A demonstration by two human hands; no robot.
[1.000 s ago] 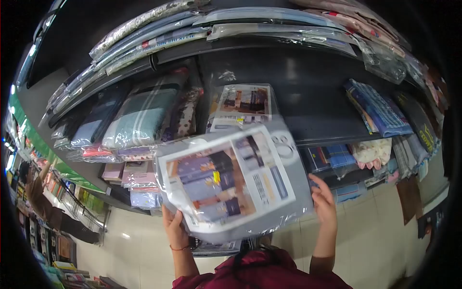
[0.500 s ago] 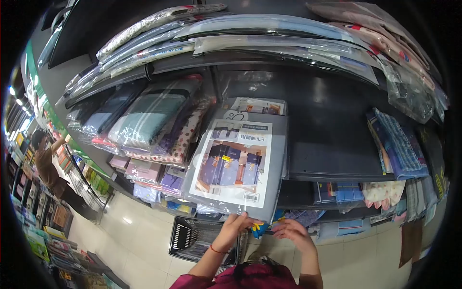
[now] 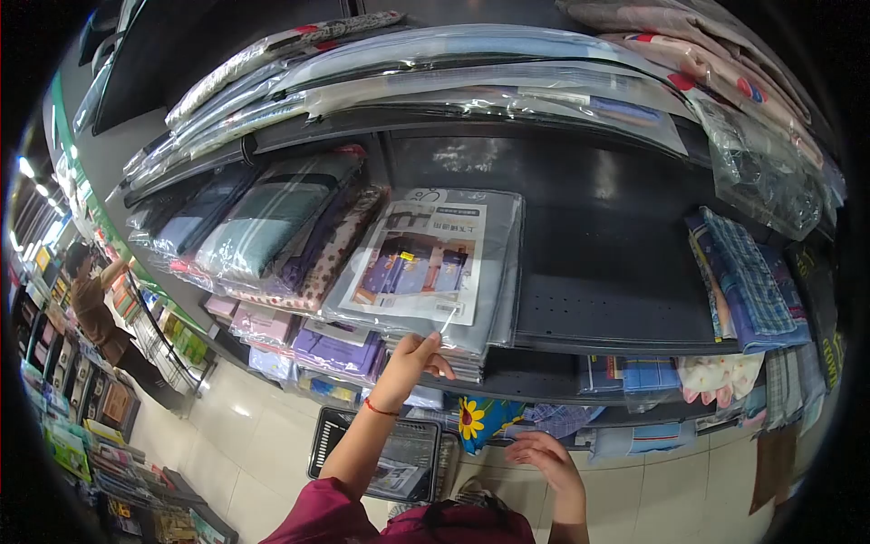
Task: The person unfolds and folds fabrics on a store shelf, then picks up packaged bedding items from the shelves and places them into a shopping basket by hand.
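A flat grey packaged bed curtain (image 3: 426, 258), with a printed picture label on its front, lies on a stack of similar packs on the middle shelf. My left hand (image 3: 410, 364) is at its front edge, fingers closed on the plastic near the label's lower corner. Lower down and to the right, my right hand (image 3: 544, 453) is held in the air with its fingers extended and apart, holding nothing. Between the hands, a blue cloth item with a yellow flower (image 3: 473, 422) hangs at the lower shelf.
A black shopping basket (image 3: 331, 444) stands on the floor below, with packs inside. Folded plaid textiles (image 3: 281, 213) fill the shelf's left; more folded cloths (image 3: 748, 281) sit at right. Bagged bedding (image 3: 489, 54) lies overhead. Another person (image 3: 100, 313) stands by a cart at far left.
The packaged bed curtain has gone back and down from a raised position onto the stack. My left hand moved forward with it; my right hand shifted slightly lower.
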